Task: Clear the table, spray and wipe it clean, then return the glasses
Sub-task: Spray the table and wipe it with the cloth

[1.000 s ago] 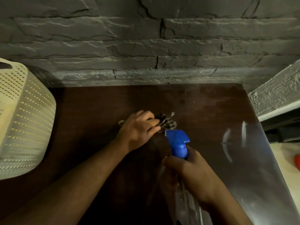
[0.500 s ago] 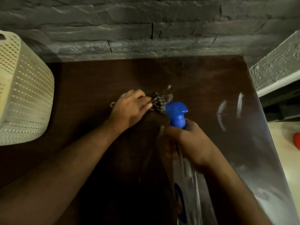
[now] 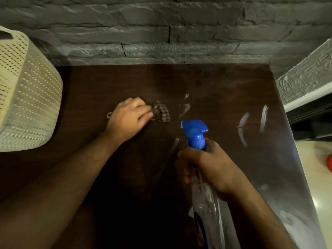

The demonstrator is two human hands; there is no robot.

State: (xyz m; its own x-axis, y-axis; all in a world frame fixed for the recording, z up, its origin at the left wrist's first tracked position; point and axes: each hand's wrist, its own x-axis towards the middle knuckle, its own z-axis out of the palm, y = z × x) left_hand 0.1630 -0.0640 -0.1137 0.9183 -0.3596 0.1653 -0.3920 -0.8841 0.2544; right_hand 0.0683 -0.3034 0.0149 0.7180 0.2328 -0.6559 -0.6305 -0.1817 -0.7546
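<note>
Left hand (image 3: 128, 118) on cloth (image 3: 161, 113)

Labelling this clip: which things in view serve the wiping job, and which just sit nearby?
In use: checked cloth under left hand; blue-nozzled clear spray bottle in right hand; dark wooden table.
Nearby: cream perforated plastic basket; red object.

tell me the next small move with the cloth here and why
Probably sweep the checked cloth under the left hand rightward across the dark table. Wet streaks shine on that side, the cloth sits just left of them, and the right hand already holds the spray bottle upright, so wiping looks due.
</note>
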